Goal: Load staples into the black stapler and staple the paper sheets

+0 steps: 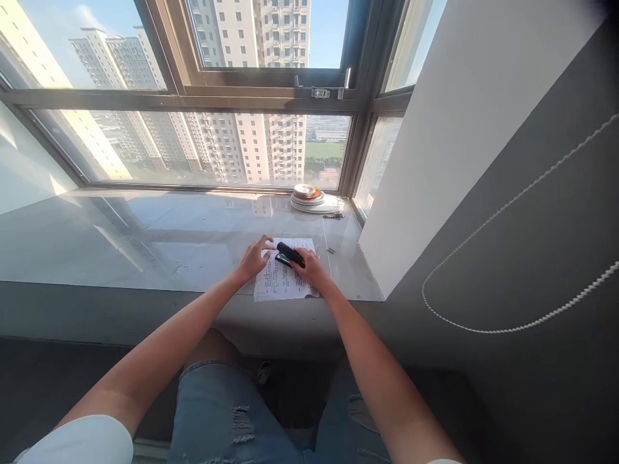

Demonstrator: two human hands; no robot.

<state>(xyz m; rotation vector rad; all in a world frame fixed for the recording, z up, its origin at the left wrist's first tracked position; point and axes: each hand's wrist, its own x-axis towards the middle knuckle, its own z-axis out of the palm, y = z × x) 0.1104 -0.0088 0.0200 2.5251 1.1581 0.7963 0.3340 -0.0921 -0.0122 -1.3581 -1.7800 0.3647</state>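
Note:
A printed sheet of paper (283, 283) lies on the glossy window sill (145, 238) near its front edge. My left hand (255, 256) rests on the paper's upper left part, fingers spread and pressing it flat. My right hand (309, 267) is closed around a black stapler (290, 254) with a red mark, held over the top of the sheet. The stapler's nose points toward the upper left, close to my left fingertips.
A stack of white plates with a brown dish on top (314, 198) stands at the back right of the sill, with keys (333, 216) beside it. A white wall (459, 129) bounds the right side. A bead chain (507, 258) hangs on the grey wall.

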